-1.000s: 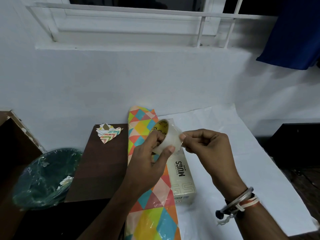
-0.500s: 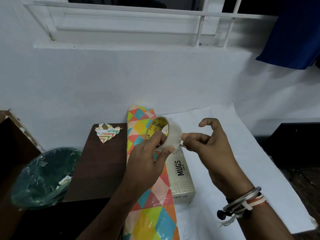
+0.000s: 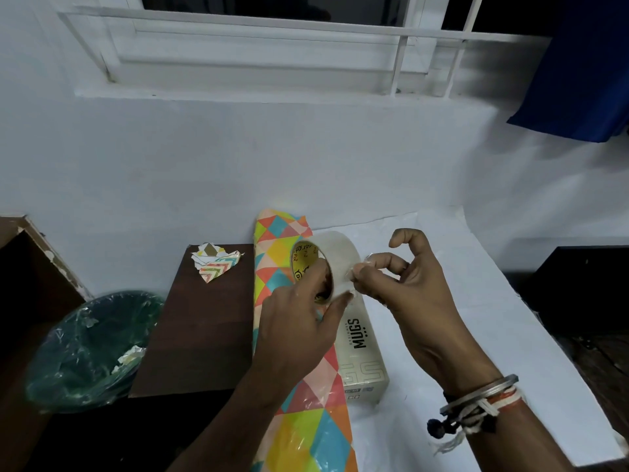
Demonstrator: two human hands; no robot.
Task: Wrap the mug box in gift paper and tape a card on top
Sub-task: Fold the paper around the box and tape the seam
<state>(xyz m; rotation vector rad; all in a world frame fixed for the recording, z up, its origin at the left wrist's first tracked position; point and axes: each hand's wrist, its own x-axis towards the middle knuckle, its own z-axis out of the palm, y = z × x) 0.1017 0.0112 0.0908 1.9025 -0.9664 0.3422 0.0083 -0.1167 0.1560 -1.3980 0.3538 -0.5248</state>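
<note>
Gripping tape roll [image 3: 337,252], left hand [image 3: 296,335]; right hand [image 3: 412,304] pinches tape end [image 3: 361,267] — bin [image 3: 85,352], scraps [image 3: 214,262] leftward.

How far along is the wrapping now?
Done: gift paper lies along the mug box, whose printed top is still bare. In hand: left hand holds the tape roll, right hand pinches its free end. Left: close and tape the paper, add a card.

Cream mug box [image 3: 364,362] lies beside colourful gift paper [image 3: 316,434]
</note>
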